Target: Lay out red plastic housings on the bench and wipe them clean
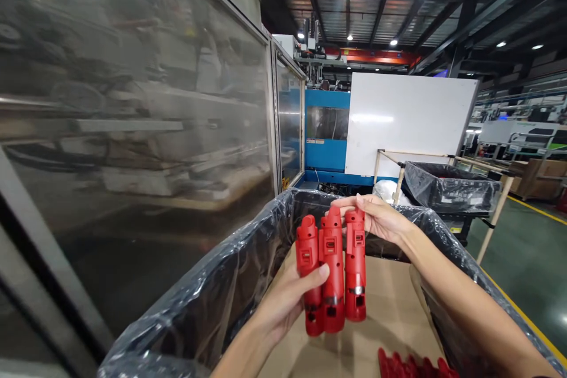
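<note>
Three red plastic housings [332,271] stand side by side, upright, held up over a large box. My left hand [283,301] grips them from below left, thumb pressed across the front of the left pieces. My right hand [376,215] curls its fingers over their top ends from the right. More red housings [411,366] lie in a row at the box's bottom edge, partly cut off by the frame.
The box [230,283] is lined with black plastic film and has a cardboard sheet [390,301] inside. A glass-panelled machine enclosure [133,118] runs along the left. A second lined bin [452,186] on a wooden frame stands behind, before a white board [407,121].
</note>
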Demonstrator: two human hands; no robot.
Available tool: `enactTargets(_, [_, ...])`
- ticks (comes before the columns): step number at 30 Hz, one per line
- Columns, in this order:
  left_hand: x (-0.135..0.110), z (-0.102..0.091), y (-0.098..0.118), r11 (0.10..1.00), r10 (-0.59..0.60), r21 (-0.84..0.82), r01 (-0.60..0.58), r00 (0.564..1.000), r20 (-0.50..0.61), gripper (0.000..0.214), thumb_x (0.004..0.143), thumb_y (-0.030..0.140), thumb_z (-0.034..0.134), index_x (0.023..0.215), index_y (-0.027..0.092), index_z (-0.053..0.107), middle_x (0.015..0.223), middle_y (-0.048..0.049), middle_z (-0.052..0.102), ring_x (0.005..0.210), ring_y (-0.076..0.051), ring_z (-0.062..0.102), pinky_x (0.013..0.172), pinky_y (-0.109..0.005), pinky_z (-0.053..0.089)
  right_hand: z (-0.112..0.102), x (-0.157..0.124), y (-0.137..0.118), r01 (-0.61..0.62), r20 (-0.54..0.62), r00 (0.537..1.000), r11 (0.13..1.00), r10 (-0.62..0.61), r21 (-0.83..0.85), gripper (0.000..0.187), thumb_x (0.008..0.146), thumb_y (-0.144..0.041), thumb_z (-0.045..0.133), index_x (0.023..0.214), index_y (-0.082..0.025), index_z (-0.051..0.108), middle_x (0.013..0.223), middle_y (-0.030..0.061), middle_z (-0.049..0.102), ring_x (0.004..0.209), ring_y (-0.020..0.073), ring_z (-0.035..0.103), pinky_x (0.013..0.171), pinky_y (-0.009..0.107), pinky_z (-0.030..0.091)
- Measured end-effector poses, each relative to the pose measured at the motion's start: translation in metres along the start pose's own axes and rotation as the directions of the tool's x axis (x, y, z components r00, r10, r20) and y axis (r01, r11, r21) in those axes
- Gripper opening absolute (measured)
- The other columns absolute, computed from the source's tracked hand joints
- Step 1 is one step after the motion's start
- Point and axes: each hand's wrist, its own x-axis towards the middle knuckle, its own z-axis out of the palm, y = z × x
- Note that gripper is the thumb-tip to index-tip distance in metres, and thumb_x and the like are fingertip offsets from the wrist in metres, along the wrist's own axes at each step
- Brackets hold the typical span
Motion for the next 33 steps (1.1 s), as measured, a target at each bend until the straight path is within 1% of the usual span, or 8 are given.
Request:
enactTargets(5, [0.005,-0.004,-0.002,1.000,-0.004,-0.024,0.007,0.992,0.128,0.051,0.056,0.038,0.089,0.098,0.018,0.069,0.095,-0.0076,0.075,0.083,-0.021,0.068,0.077,-0.030,0.054,-0.002,-0.001,0.002,-0.005,0.016,1.000,1.000,0.005,0.005,0.051,0.084,-0.049,0.065,0.113,-0.008,0.065,0.104,0.0166,0.072,0.085,0.0190,0.072,0.079,0.030,0.059])
enactTargets(9, [0.006,-0.004,-0.003,0.999,0.003,-0.037,0.001,0.995,0.102,0.050,0.054,0.039,0.089,0.094,0.016,0.070,0.084,-0.0072,0.075,0.069,-0.019,0.067,0.073,-0.030,0.053,0.001,0.000,0.001,-0.013,-0.006,1.000,1.000,0.013,-0.001,0.047,0.091,-0.047,0.057,0.113,-0.007,0.064,0.107,0.0179,0.071,0.090,0.0212,0.071,0.082,0.034,0.058])
enactTargets(15, [0.008,-0.003,-0.002,0.992,0.076,-0.096,-0.083,0.995,-0.068,0.049,0.053,0.036,0.090,0.091,0.014,0.069,0.087,-0.0063,0.074,0.070,-0.017,0.066,0.072,-0.028,0.053,-0.014,0.006,0.007,-0.069,-0.175,0.983,0.995,0.054,-0.078,0.042,0.099,-0.042,0.041,0.115,-0.009,0.061,0.112,0.0161,0.070,0.102,0.0186,0.068,0.089,0.030,0.054])
enactTargets(19, [0.016,-0.007,-0.002,0.984,0.098,-0.118,-0.133,0.959,-0.266,0.028,0.066,0.026,0.083,0.086,0.012,0.069,0.076,-0.0047,0.072,0.067,-0.015,0.065,0.066,-0.024,0.052,-0.044,0.012,0.055,-0.260,-0.370,0.912,0.948,0.178,-0.186,0.033,0.096,-0.042,0.050,0.102,-0.012,0.062,0.092,0.0065,0.071,0.078,0.0142,0.069,0.072,0.030,0.057])
enactTargets(22, [0.019,-0.009,-0.001,0.982,0.083,-0.126,-0.137,0.927,-0.366,0.013,0.075,0.016,0.075,0.085,0.012,0.069,0.072,-0.0040,0.072,0.062,-0.014,0.065,0.066,-0.023,0.052,-0.064,0.018,0.105,-0.433,-0.443,0.847,0.864,0.293,-0.258,0.029,0.094,-0.041,0.053,0.097,-0.013,0.062,0.085,0.0017,0.067,0.067,0.0115,0.064,0.063,0.028,0.055])
enactTargets(26, [0.017,-0.006,0.000,0.985,0.043,-0.137,-0.101,0.926,-0.374,0.005,0.078,0.014,0.071,0.080,0.010,0.068,0.065,-0.0047,0.070,0.054,-0.014,0.062,0.061,-0.024,0.053,-0.083,0.023,0.150,-0.567,-0.430,0.808,0.727,0.402,-0.387,0.030,0.094,-0.041,0.053,0.107,-0.014,0.059,0.096,0.0037,0.065,0.075,0.0131,0.063,0.067,0.030,0.056])
enactTargets(29, [0.015,-0.003,0.002,0.987,0.014,-0.145,-0.073,0.929,-0.369,0.002,0.082,0.013,0.066,0.082,0.011,0.066,0.065,-0.0043,0.069,0.054,-0.014,0.063,0.057,-0.025,0.054,-0.088,0.007,0.175,-0.635,-0.375,0.770,0.558,0.516,-0.535,0.030,0.093,-0.040,0.054,0.108,-0.014,0.059,0.097,0.0039,0.064,0.076,0.0134,0.063,0.066,0.030,0.056])
enactTargets(33, [0.013,-0.004,0.005,0.986,-0.022,-0.162,-0.041,0.929,-0.370,0.006,0.083,0.012,0.065,0.089,0.011,0.065,0.066,-0.0027,0.069,0.053,-0.013,0.063,0.054,-0.023,0.054,-0.070,-0.040,0.220,-0.595,-0.308,0.690,0.271,0.655,-0.757,0.023,0.091,-0.035,0.059,0.101,-0.015,0.063,0.098,0.0036,0.066,0.078,0.0140,0.064,0.068,0.030,0.056])
